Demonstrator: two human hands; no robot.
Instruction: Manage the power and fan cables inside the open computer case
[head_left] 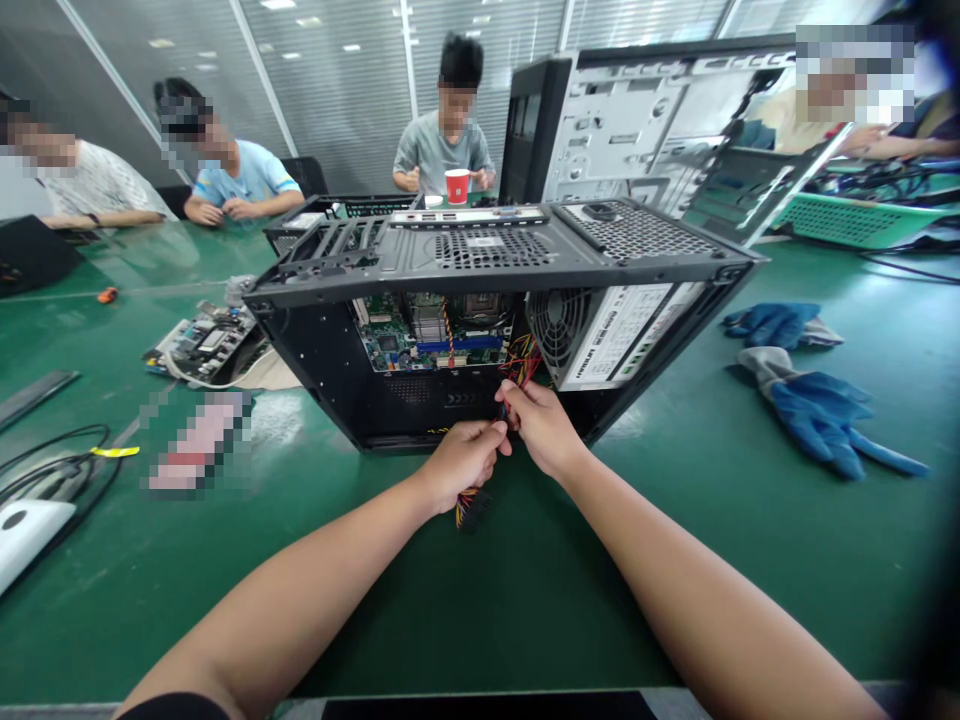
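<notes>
An open black computer case (315,370) lies in front of me on the green table. Inside it show a motherboard (390,345) and a power supply (619,340) with a fan grille and white label. A bundle of red, yellow and black cables (529,357) runs out from beside the power supply. My left hand (466,455) is closed around that bundle, with the connector ends (471,510) hanging below it. Close by, my right hand (538,420) pinches the same bundle nearer the power supply. The fingertips of both hands almost meet.
Blue work gloves (814,405) lie to the right. Circuit parts (210,345), a blurred pinkish item and black cables (90,450) are on the left. Behind stand another case (615,130), a red cup (457,187) and a green basket (855,222). Several people sit around the table.
</notes>
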